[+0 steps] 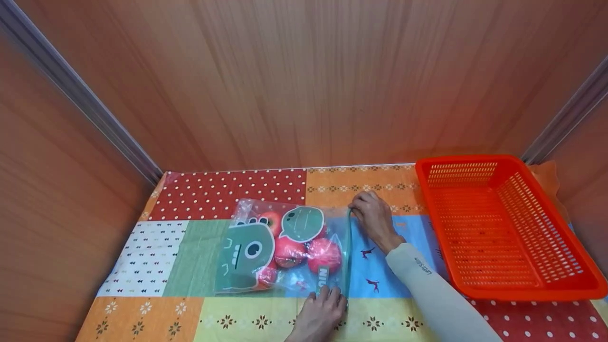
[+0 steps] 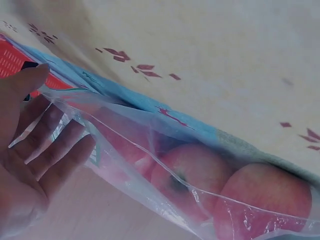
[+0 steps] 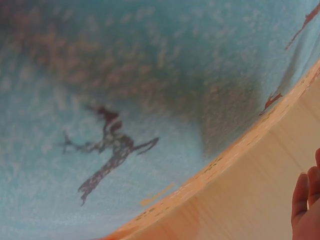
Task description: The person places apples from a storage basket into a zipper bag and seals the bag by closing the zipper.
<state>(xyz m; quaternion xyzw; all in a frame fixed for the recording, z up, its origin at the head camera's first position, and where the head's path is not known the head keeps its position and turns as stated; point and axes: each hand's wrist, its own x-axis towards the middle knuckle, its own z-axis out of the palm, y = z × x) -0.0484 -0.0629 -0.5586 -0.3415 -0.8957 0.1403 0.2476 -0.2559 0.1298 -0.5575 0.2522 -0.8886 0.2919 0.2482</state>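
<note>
A clear zip bag (image 1: 297, 280) with a green dinosaur print lies flat, its green-edged side toward the right. Several red apples (image 1: 289, 252) are inside; through the plastic, apples (image 2: 190, 175) show large in the left wrist view. My right hand (image 1: 375, 218) pinches the bag's far right corner at the green edge. At the near right corner, my left hand (image 1: 319, 313) touches the plastic. Its fingers (image 2: 60, 165) look straight in the left wrist view, with the thumb apart. Only fingertips of my right hand (image 3: 307, 205) show in the right wrist view.
An orange-red plastic basket (image 1: 513, 292) with slotted walls stands to the right, beside my right forearm. A patchwork-patterned cloth (image 1: 185, 313) covers the table. Wood-grain panels (image 1: 294, 85) rise behind it and at both sides.
</note>
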